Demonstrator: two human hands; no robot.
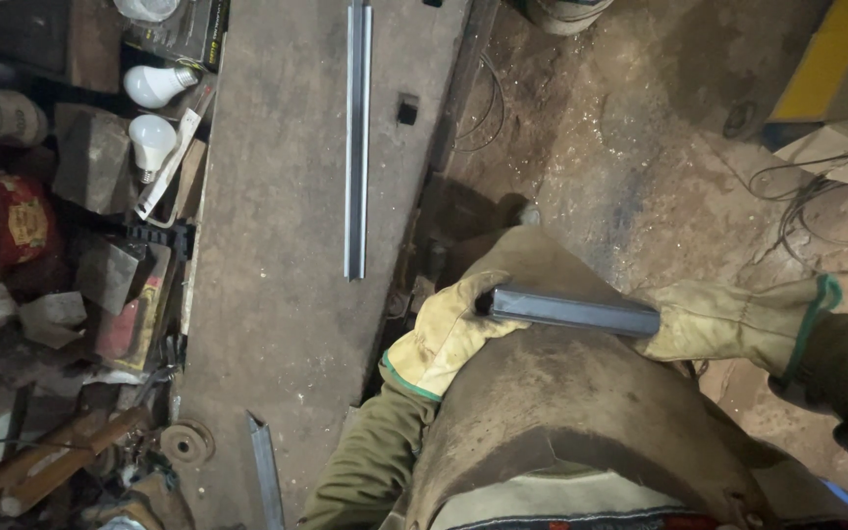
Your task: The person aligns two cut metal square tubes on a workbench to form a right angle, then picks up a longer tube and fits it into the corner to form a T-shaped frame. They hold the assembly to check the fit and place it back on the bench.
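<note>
While both gloved hands close on it, a short square steel tube (573, 312) lies across the person's lap on a leather apron (581, 412), its long axis running nearly left to right, the open end toward the worktop. The left hand (449, 329) curls shut around that open end; the right hand (728, 319) grips the far end, fingers wrapped. On the grey worktop (277, 294) beside the knee lie two more steel pieces: one long bar (356, 137) pointing away, one angle offcut (265, 471) at the near edge. Two white bulbs (152, 113) sit among clutter at the left.
</note>
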